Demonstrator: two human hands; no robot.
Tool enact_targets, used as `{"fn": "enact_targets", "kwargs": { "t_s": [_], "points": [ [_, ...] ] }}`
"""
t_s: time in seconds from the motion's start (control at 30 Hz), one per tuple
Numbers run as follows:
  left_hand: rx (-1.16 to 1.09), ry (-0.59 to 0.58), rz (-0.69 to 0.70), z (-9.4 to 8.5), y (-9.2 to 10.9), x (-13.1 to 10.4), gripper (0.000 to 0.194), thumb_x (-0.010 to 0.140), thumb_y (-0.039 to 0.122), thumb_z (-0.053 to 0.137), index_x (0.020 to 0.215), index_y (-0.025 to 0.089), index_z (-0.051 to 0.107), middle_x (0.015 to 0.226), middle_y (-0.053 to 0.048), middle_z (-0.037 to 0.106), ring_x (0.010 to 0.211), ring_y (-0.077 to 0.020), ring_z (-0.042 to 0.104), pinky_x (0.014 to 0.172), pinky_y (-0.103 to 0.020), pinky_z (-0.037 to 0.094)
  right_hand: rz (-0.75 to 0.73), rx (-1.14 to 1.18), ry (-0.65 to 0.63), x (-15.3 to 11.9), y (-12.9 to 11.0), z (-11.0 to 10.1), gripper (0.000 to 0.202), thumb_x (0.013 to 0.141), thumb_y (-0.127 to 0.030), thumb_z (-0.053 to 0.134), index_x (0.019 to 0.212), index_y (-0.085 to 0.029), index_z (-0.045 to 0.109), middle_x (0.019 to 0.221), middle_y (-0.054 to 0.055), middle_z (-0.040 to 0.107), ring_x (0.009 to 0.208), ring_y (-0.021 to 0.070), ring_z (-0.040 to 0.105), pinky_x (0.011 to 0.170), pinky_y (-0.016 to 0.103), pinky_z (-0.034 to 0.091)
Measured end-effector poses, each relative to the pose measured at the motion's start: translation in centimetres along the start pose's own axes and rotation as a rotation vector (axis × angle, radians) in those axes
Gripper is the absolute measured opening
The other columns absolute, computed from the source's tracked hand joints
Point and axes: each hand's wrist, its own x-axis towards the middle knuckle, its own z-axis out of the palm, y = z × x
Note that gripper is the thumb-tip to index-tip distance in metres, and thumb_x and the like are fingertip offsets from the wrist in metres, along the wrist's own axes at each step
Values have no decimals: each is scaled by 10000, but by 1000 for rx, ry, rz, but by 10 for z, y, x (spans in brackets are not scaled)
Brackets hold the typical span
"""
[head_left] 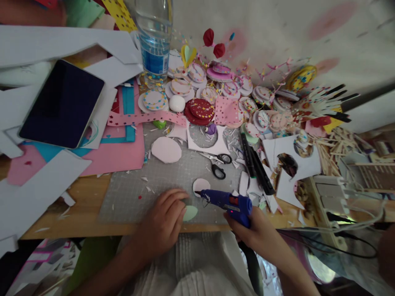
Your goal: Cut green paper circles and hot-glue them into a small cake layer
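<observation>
My right hand (251,230) is wrapped round the handle of a blue glue gun (226,201). The gun's dark tip points left, over a small white disc (202,186) lying on the grey cutting mat (123,201). My left hand (168,216) rests at the mat's front edge with its fingers curled together. A pale green oval piece (190,213) lies against its fingertips; whether they grip it is not clear. Farther back on the mat sit a larger pale pink disc (166,149) and black-handled scissors (218,164).
Decorated layered discs (200,111) crowd the back beside a water bottle (156,53). A tablet (63,105) lies on papers at the left. Black markers (257,164), white scraps and a power strip (327,209) with cables are at the right.
</observation>
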Motion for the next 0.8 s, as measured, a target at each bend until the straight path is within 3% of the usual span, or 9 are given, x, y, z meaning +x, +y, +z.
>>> {"fn": "enact_targets", "kwargs": {
  "t_s": [0.17,0.5,0.7,0.8],
  "points": [
    [-1,4,-8,0,0,0,177,895,20,416,952,150,522,1108,-115,623,1138,-229,533,986,-417,467,14,-6,-25,-7,1,-3,195,856,-280,486,678,-213,438,516,-51,470,452,114,462,435,224,357],
    [7,-12,-20,0,0,-1,197,894,15,410,969,159,522,1117,-117,618,1141,-229,527,976,-426,466,66,57,41,-15,16,-4,169,808,-271,551,669,-206,478,498,-49,502,452,122,480,428,229,369],
    [-41,-3,-85,-3,1,1,187,912,55,420,976,180,544,1095,-94,635,1123,-218,546,969,-404,461,220,415,152,-23,30,-4,329,819,-491,598,715,-189,519,471,-50,486,404,92,399,400,213,299],
    [-106,41,-180,-6,2,3,199,941,108,409,1022,188,573,1070,-80,645,1088,-198,576,957,-371,468,189,636,181,-24,34,-6,379,787,-540,649,761,-172,562,511,-38,511,409,85,404,401,211,282]
  ]
}}
